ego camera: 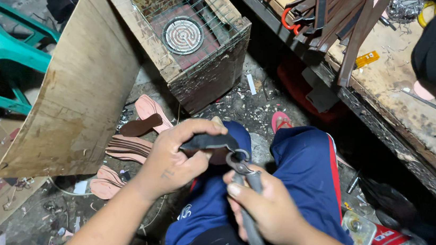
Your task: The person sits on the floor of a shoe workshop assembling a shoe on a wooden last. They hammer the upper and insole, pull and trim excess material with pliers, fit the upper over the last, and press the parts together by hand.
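My left hand [174,158] grips a dark flat strap-like piece [209,142], thumb on top, over my lap in blue trousers. My right hand [263,207] holds grey-handled pincers [246,192] upright, and their round jaws [236,160] close on the end of the dark piece. Both hands meet just above my knees. The lower ends of the handles are hidden behind my right hand.
A wooden box [202,67] with wire mesh and a round coil heater [183,35] stands ahead. A plywood board [80,88] leans at left by a green plastic stool [1,53]. Pink and brown sole pieces [130,146] lie on the floor. A cluttered workbench [392,86] runs along the right.
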The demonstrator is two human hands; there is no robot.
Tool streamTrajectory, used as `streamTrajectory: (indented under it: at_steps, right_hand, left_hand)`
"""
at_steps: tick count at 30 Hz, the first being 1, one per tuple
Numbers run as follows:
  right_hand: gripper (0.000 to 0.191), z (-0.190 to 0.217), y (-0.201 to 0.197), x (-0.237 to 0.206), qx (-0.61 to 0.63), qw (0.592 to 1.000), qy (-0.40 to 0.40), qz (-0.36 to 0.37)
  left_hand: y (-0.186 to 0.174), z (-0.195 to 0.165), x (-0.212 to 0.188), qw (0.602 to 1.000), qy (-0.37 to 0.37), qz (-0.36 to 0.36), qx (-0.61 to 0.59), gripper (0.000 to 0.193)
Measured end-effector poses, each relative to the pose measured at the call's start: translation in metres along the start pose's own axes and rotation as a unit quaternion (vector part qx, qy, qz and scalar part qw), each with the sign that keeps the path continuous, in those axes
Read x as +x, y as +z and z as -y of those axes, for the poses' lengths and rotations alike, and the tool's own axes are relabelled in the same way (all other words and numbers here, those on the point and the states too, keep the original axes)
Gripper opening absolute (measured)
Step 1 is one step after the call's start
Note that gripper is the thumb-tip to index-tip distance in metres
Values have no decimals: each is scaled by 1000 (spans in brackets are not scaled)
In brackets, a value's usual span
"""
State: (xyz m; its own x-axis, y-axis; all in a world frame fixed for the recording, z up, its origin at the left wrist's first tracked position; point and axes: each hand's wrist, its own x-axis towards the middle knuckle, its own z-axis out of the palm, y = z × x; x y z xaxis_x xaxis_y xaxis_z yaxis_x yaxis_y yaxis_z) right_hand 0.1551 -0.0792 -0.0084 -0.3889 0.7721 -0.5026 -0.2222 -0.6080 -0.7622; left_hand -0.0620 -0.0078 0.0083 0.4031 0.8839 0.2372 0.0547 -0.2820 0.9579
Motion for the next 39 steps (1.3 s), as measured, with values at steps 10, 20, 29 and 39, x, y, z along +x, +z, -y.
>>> streamTrajectory:
  at_steps: [10, 20, 29, 39]
  right_hand:
    - [26, -17, -5, 77, -315, 844, -410, -141]
    - [27, 51, -37, 1, -436, 879, -189, 36]
    - [59, 88, -22, -21, -634, 727, -251, -81]
    - [48, 97, -13, -34, -719, 664, -157, -133]
  left_hand:
    - [31, 4, 12, 982, -5, -178, 67, 35]
    - [33, -8, 17, 954, 88, -147, 245, 41]
    - [55, -25, 18, 948, 87, -113, 283, 45]
    - [72, -30, 23, 938, 116, -107, 309, 49]
